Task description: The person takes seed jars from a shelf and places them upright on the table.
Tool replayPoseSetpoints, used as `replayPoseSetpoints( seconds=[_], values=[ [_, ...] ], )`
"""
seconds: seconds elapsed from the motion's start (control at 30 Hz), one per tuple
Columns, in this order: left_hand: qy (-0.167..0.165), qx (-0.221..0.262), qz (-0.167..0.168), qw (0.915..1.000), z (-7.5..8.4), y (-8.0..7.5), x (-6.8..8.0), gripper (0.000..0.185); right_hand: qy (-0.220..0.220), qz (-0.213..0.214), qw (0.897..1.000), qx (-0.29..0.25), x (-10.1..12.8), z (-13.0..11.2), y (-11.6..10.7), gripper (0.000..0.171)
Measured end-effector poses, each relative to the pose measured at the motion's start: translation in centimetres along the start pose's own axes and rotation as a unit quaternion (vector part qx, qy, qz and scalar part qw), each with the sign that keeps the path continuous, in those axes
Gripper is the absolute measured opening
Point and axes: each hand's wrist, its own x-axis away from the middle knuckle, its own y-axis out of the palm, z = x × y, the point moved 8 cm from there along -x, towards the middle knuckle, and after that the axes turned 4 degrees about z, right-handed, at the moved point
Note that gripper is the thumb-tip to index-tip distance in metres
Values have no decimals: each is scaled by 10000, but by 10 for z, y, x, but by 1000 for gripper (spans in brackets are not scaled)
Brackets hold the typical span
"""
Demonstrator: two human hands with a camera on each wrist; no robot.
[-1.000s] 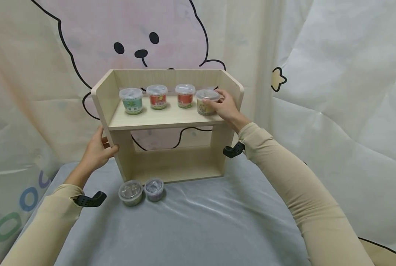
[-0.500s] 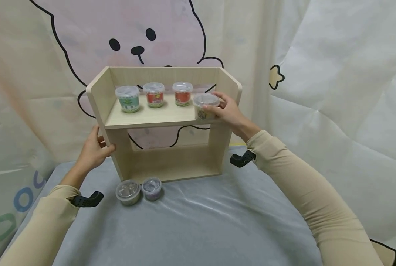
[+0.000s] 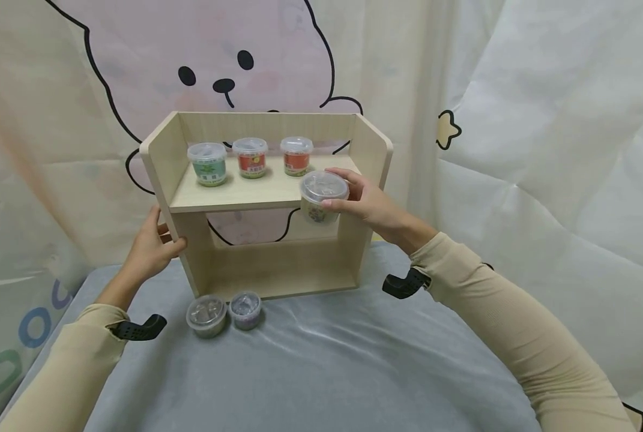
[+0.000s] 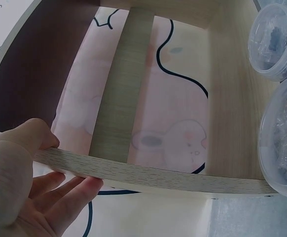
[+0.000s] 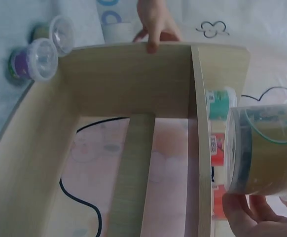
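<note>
- Head view: a clear lidded tub (image 3: 321, 201) is pinched by the right hand (image 3: 367, 204) just off the wooden shelf (image 3: 235, 195)'s front edge, over open space; half a second ago it was on the board. Three tubs (image 3: 251, 158) are ranked behind; two tubs (image 3: 226, 311) lie below.
- Left wrist view: the shelf's side panel (image 4: 148, 175) is gripped by the left hand (image 4: 22, 185), thumb above.
- Right wrist view: the tub (image 5: 262, 150) is held just beside the board edge.

**Pale wood, grey cover, bright pot labels**

The shelf (image 3: 229, 195) is light wood grain. On it stand clear-lidded pots: one teal-labelled (image 3: 208, 164), two red-labelled (image 3: 250, 158). The counter (image 3: 321, 366) is grey. The curtain (image 3: 543, 120) is cream with a pink, black-outlined cartoon animal. Sleeves (image 3: 521, 342) are beige.
</note>
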Motion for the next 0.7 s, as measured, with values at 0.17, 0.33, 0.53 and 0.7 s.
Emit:
replayPoseSetpoints(
  seconds=[0.17, 0.33, 0.53, 0.7],
  values=[
    [-47, -35, -20, 10000, -1, 0, -1, 94, 1, -253, 9996, 83, 10, 3, 10, 68],
    [-45, 29, -21, 10000, 0, -1, -1, 93, -29, -737, 9972, 129, 19, 14, 22, 70],
    [-29, 73, 37, 10000, -1, -3, 0, 94, -53, -1220, 9924, 117, 26, 40, 39, 72],
    [-12, 86, 72, 9999, -1, -2, -1, 93, 50, -1287, 9916, 84, 29, 68, 50, 72]
  ],
)
